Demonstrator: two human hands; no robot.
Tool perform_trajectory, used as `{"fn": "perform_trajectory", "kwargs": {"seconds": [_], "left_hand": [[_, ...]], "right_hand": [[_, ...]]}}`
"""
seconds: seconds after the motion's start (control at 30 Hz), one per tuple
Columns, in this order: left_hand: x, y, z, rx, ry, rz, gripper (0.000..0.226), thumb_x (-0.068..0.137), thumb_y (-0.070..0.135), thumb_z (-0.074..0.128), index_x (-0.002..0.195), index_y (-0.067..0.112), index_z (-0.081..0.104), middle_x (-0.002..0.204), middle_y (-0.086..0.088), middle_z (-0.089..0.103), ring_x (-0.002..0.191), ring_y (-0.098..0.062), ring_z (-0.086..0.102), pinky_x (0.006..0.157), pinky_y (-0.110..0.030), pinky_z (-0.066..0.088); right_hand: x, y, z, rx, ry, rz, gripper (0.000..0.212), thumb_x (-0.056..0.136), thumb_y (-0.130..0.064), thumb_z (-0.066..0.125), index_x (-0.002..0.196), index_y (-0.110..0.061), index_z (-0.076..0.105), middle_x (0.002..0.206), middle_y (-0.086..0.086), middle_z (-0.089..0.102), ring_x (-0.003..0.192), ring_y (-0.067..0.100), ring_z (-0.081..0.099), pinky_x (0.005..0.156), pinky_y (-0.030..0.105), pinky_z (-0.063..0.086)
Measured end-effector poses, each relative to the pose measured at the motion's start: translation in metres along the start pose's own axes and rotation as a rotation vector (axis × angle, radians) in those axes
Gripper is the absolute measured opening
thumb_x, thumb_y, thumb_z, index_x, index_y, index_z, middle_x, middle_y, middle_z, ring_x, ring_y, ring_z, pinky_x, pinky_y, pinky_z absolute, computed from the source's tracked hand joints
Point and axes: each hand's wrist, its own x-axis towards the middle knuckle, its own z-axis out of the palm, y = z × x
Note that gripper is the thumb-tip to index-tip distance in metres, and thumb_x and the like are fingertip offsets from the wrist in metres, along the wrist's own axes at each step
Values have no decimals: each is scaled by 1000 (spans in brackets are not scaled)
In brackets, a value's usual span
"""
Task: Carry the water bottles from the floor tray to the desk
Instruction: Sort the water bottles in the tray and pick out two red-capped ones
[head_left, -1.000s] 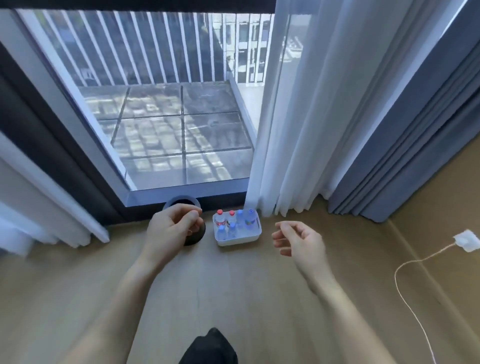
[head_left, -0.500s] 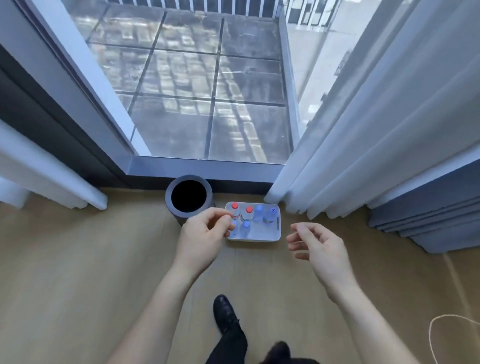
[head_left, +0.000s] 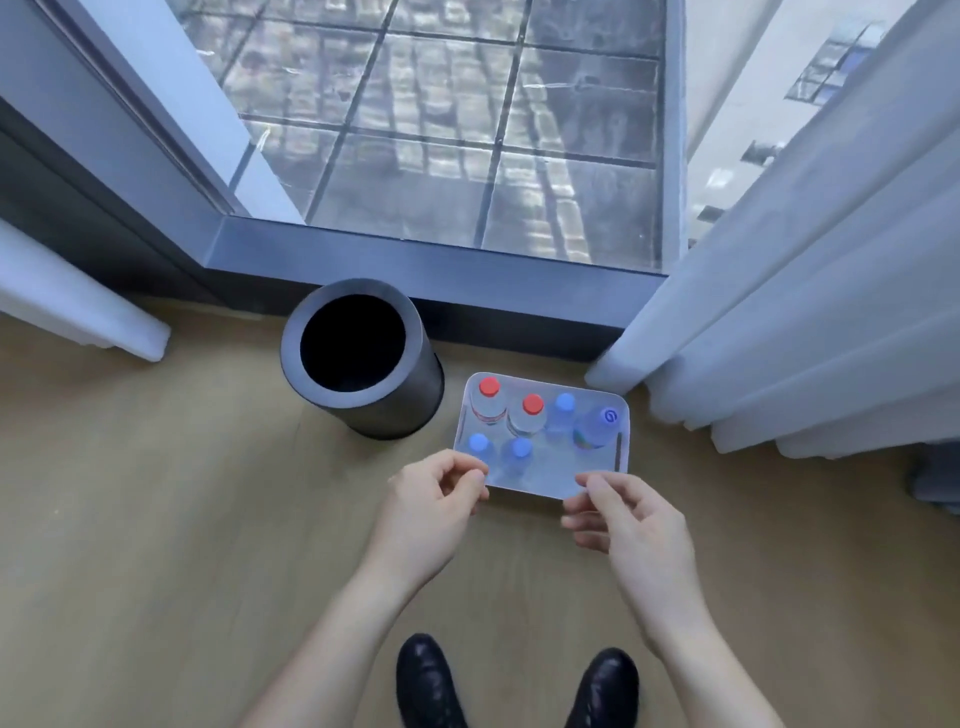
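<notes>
Both arms have dropped closer to the floor tray (head_left: 550, 488) beside the dark bin (head_left: 400, 410), the left hand (head_left: 431, 514) loosely curled and empty at its near edge, six water bottles (head_left: 532, 413) upright inside, the right hand (head_left: 634, 535) likewise empty.

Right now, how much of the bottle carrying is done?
Nothing looks done yet. All six water bottles stand in the white tray on the floor beside the dark bin. In hand: nothing; the left hand and right hand hover by the tray's near edge, empty. Left: carrying every bottle to the desk, which is out of view.
</notes>
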Motion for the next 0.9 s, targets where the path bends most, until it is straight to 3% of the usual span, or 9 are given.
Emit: {"fn": "perform_trajectory", "kwargs": {"seconds": [0.1,0.27,0.37,0.43,0.53,0.63,0.73,0.83,0.9], "left_hand": [[60,-39,43,64,-17,32,17,81,10,56,71,18,67,71,-3,71,66,-16,61,74,-35,52],[146,-86,93,404,-78,154,16,82,19,52,83,22,67,80,6,69,85,-18,65,77,-32,53],[186,-109,121,676,-138,221,24,85,25,53,104,21,66,105,-1,69,98,-22,62,83,-32,51],[202,-123,137,832,-180,277,30,85,30,56,113,22,62,113,-2,66,102,-23,59,84,-33,49],[210,-147,151,968,-137,345,33,80,29,61,112,22,59,110,-6,63,101,-27,57,79,-34,48],[206,-158,151,1010,-105,401,32,81,28,59,111,17,56,112,-7,60,103,-30,56,82,-35,45],[196,-140,135,961,-31,474,27,82,35,55,100,15,60,101,-5,63,97,-27,57,78,-34,45],[177,-104,104,741,41,539,25,78,37,59,76,13,60,74,-4,59,73,-20,54,66,-33,42],[161,-81,83,481,-15,523,22,77,35,64,72,13,63,66,-5,58,58,-12,51,60,-29,44]], "right_hand": [[57,44,0,-60,-21,-45,16,90,-12,55,79,-13,66,67,0,67,59,11,62,63,26,51],[134,93,-4,-175,-70,-111,13,90,-15,53,84,-13,65,72,-1,66,65,12,63,66,25,50],[171,109,-5,-279,-66,-187,14,89,-14,52,83,-13,65,74,-1,66,67,12,63,68,24,50],[186,113,-2,-337,-77,-268,15,88,-13,51,82,-15,65,75,-2,67,67,11,63,66,22,50],[194,110,4,-363,-118,-345,17,88,-11,49,90,-16,65,78,-1,67,61,4,62,57,14,48],[185,111,1,-382,-193,-324,19,89,-10,48,89,-20,64,78,-4,68,60,0,62,55,9,47],[181,114,-11,-469,-245,-328,23,86,-7,51,95,-25,62,87,-11,68,86,5,64,69,14,48],[187,115,-21,-754,-387,-317,65,75,-9,65,129,-37,42,119,-20,52,112,5,55,75,12,45],[185,112,-18,-857,-487,-290,88,68,-17,73,133,-50,25,117,-28,45,108,6,55,77,13,45]]}}
